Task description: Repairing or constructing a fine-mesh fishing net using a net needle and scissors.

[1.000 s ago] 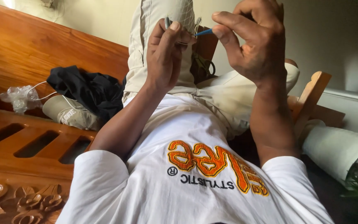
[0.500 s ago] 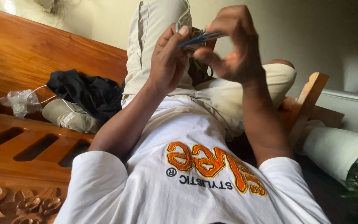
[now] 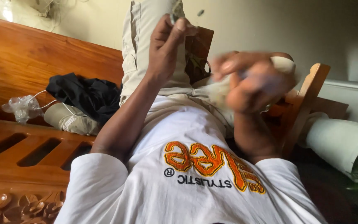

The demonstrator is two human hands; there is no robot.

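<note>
The left hand (image 3: 168, 49) is raised at about eleven o'clock in the view, its fingers curled in and its thumb pressed to the forefinger, pinching a small thin grey tool (image 3: 173, 17) whose kind cannot be made out. The right hand (image 3: 251, 81) sits at about two o'clock from the centre, badly blurred; its fingers look curled into a loose fist, but whether they grip anything cannot be told. Between the two hands, against the beige trousers (image 3: 146, 37) of the raised leg, lies a dark brown flat piece (image 3: 198, 52) with a pattern on it. The white T-shirt (image 3: 187, 182) with orange and black print fills the six o'clock part. At nine o'clock a black bundle of cloth (image 3: 83, 95), a grey rolled item (image 3: 69, 120) and a crumpled clear plastic bag (image 3: 19, 108) with a white cord lie on the wooden bench (image 3: 30, 58). A white cylinder (image 3: 336, 139) lies at four o'clock, beside a wooden chair frame (image 3: 307, 97).
</note>
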